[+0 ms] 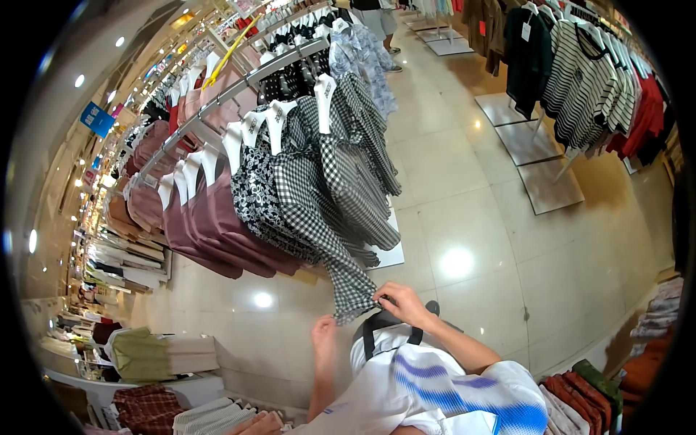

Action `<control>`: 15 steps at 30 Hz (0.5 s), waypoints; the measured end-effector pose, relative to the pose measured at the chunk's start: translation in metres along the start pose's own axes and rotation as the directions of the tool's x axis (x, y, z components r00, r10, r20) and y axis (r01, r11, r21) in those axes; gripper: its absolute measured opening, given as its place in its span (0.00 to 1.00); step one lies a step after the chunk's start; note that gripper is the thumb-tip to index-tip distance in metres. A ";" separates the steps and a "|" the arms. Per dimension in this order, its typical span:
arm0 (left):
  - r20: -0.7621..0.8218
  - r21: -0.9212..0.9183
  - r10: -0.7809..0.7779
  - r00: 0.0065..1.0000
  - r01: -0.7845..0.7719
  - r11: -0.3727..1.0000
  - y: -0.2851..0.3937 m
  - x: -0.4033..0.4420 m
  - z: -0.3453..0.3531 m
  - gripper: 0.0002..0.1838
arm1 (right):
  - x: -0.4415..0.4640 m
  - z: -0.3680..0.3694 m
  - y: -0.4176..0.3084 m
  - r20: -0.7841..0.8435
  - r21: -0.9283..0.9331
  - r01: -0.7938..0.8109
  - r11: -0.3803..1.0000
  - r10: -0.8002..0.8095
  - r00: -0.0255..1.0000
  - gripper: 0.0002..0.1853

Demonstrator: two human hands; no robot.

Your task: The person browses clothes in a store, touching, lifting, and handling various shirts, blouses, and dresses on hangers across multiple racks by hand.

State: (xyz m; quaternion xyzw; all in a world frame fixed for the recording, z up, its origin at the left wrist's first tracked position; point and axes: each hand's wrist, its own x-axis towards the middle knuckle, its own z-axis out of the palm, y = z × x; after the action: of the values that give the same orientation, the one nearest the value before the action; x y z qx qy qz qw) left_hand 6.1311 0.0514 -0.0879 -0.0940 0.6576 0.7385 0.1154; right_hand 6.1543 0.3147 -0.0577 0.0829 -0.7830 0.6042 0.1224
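Note:
A black-and-white gingham shirt [319, 210] hangs from a white hanger on the rack, its lower part drawn out toward my body. With bent fingers, my right hand [401, 301] pinches the right edge of this stretched cloth. My left hand [324, 335] is closed at the cloth's lower left corner, fingertips against the fabric. Between both hands the checked cloth spreads fairly flat. Beside it on the rack hang a black floral top [255, 192] and several mauve tops [210, 225]. A second gingham garment [359, 185] hangs on the other side.
The metal rack rail [235, 88] runs diagonally at upper left. Striped shirts [580, 72] hang on a rack at right, above white base panels [547, 181]. Folded clothes [163, 354] lie on a low display at lower left. Another person's legs [378, 25] show at the far top.

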 end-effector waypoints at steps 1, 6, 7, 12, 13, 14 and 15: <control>0.006 -0.001 0.004 1.000 -0.004 1.000 -0.007 0.000 0.000 0.02 | -0.002 -0.002 0.002 -0.016 -0.013 -0.040 0.999 0.040 0.999 0.08; 0.067 -0.016 -0.064 0.996 0.066 0.998 -0.010 0.004 0.035 0.13 | -0.005 -0.012 0.019 -0.110 0.002 -0.177 0.984 0.176 0.978 0.10; 0.068 -0.021 -0.063 0.996 0.065 0.998 -0.016 0.010 0.037 0.13 | -0.004 -0.014 0.022 -0.173 0.024 -0.183 0.983 0.185 0.967 0.11; 0.128 0.318 -0.020 0.992 -0.022 0.948 -0.063 0.048 0.052 0.15 | 0.000 -0.016 0.061 -0.127 -0.249 -0.174 0.953 0.146 0.981 0.11; 0.129 0.312 -0.024 0.991 -0.017 0.950 -0.077 0.057 0.052 0.15 | 0.004 -0.015 0.065 -0.072 -0.342 -0.196 0.919 0.182 0.981 0.11; 0.093 0.381 0.004 0.996 -0.039 0.924 -0.094 0.066 0.048 0.14 | 0.007 -0.013 0.070 -0.021 -0.432 -0.210 0.877 0.223 0.975 0.11; 0.059 0.449 0.033 0.998 -0.056 0.892 -0.109 0.076 0.044 0.13 | 0.011 -0.010 0.083 0.004 -0.440 -0.200 0.875 0.225 0.974 0.10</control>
State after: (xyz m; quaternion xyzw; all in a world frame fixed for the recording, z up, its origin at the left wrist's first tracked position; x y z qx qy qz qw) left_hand 6.0917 0.1108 -0.2086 -0.0312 0.8096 0.5707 0.1335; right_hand 6.1219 0.3462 -0.1289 -0.0164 -0.9058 0.4206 0.0490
